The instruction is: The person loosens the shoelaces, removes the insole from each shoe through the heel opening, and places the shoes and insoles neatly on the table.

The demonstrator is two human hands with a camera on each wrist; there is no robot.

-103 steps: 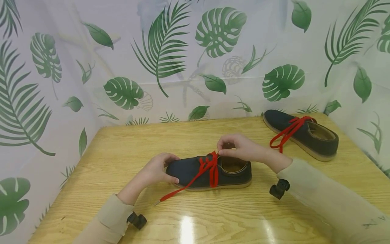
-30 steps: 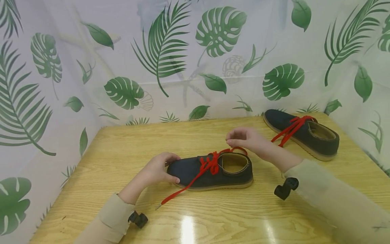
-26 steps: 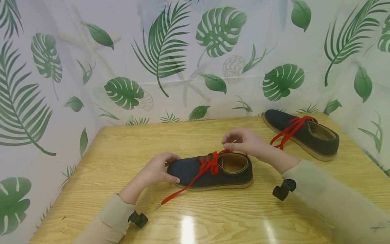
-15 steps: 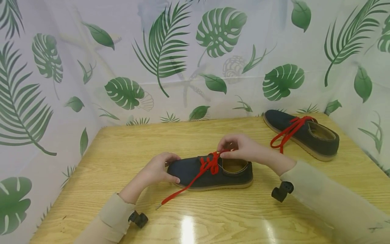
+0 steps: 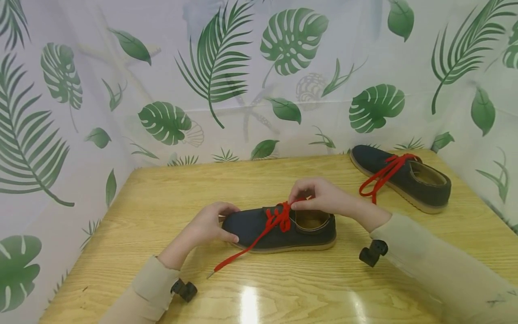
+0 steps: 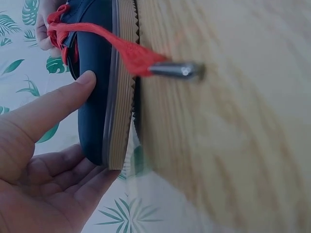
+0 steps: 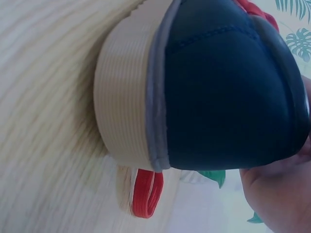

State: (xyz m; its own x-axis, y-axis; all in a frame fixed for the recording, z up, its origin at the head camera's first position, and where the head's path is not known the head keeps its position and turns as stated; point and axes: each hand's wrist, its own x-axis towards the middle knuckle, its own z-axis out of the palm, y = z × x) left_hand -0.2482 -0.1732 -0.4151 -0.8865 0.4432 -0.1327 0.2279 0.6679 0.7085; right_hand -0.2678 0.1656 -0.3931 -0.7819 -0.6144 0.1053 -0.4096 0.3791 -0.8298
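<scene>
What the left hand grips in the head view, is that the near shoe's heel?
No, the left hand grips the near shoe by its toe, away from the foot opening.

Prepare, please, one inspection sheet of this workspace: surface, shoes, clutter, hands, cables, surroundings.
Surface: glossy wooden table; small dark mark toward the left edge.
Shoes: near shoe dark blue, upright, red lace partly hanging over its side; matching far shoe at back right, also red-laced.
Clutter: nothing seen.
Hands: left hand grips the near shoe's toe; right hand pinches the red lace by the opening.
Cables: nothing seen.
Surroundings: leaf-patterned backdrop behind and at both sides.
</scene>
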